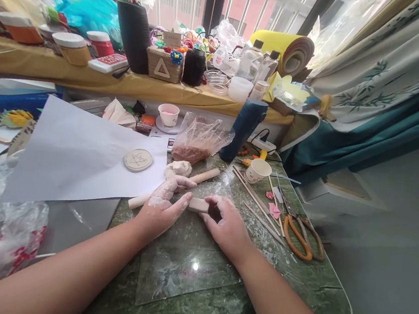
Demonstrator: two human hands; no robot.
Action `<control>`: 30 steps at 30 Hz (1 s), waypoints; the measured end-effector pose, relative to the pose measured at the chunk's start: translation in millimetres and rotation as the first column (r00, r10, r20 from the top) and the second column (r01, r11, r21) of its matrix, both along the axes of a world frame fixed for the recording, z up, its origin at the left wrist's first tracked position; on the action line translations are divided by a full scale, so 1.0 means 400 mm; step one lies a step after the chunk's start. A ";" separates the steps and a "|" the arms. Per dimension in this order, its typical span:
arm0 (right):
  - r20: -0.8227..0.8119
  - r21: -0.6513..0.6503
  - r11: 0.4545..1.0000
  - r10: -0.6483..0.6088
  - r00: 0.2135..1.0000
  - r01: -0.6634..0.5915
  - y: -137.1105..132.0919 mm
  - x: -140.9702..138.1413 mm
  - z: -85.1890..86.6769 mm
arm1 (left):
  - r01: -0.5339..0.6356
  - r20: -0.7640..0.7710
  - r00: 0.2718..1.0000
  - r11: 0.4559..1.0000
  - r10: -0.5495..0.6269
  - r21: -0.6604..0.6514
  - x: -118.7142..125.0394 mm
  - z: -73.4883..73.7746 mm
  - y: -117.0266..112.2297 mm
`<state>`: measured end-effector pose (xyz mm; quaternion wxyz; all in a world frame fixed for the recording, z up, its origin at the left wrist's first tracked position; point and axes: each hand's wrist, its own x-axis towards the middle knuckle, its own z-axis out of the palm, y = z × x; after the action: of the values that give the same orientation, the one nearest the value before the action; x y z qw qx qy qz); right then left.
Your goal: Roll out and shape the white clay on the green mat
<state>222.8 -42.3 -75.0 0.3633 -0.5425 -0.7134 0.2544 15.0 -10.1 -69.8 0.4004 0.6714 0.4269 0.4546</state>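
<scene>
Where two forearms meet at mid-frame, a clay-dusted left hand [162,208] lies with fingers stretched out, one fingertip against the left end of a small clay block [198,204] on the green marble table [253,303], while the right hand [226,225] curls its fingers around the block's right end. Just behind lie a wooden rolling pin [207,176] and a clay lump [178,167], orange-handled scissors [301,235] off to the right. Farther up, a star-marked clay disc [138,160] sits on white paper [81,157].

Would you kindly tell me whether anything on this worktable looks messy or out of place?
White clay residue coats the left hand and smears the green table; orange-handled scissors lie close to its right edge. The right hand holds a clay block. Nothing looks broken.
</scene>
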 end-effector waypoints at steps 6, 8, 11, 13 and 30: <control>-0.048 0.162 0.983 0.099 0.994 -0.090 -0.007 0.006 -0.004 | 0.171 -0.326 0.937 0.979 -0.126 0.111 0.002 0.028 -0.003; -0.069 0.207 0.972 0.125 0.990 -0.108 -0.010 0.009 -0.003 | 0.189 -0.333 0.931 0.978 -0.150 0.087 0.002 0.031 -0.003; -0.156 0.161 0.982 0.125 0.980 -0.100 -0.009 0.010 -0.003 | 0.181 -0.270 0.949 0.983 -0.165 0.033 0.002 0.023 -0.004; -0.236 0.062 0.991 0.127 0.963 -0.115 -0.007 0.008 -0.001 | 0.201 -0.214 0.956 0.980 -0.199 -0.012 0.003 0.014 -0.006; -0.085 0.211 0.974 -0.072 0.994 0.089 0.002 0.012 0.007 | 0.053 0.008 0.999 0.996 -0.053 -0.067 0.007 0.013 0.001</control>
<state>227.6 -41.4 -72.3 0.4568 -0.5186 -0.6996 0.1817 17.6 -9.5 -64.6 0.4360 0.6672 0.4229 0.4312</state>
